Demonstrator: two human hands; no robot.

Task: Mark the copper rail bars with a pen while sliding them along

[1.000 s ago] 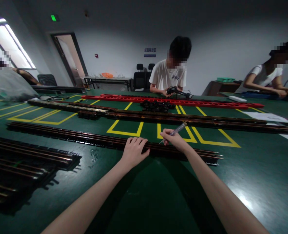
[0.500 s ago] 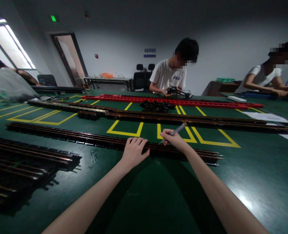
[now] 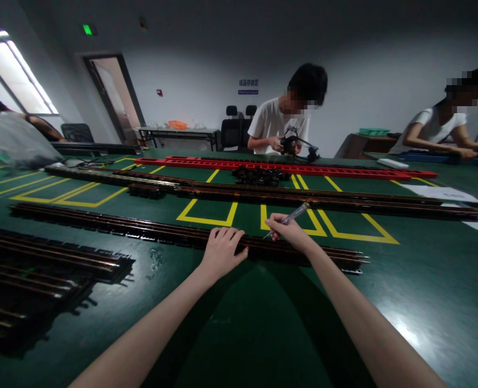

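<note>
Wall sign (image 3: 248, 83): 成品存放区; left hand (image 3: 222, 249) half-open over rails (image 3: 121, 224), right hand (image 3: 289, 231) pinching clear-handled tool (image 3: 297, 213).

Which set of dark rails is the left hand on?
The middle set, between the lower-left rails and the farther rails; the left hand touches only it.

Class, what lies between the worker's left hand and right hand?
In the head view, a stretch of the dark strip lies between the left hand and the right hand; the clear-handled tool points its tip there.
</note>
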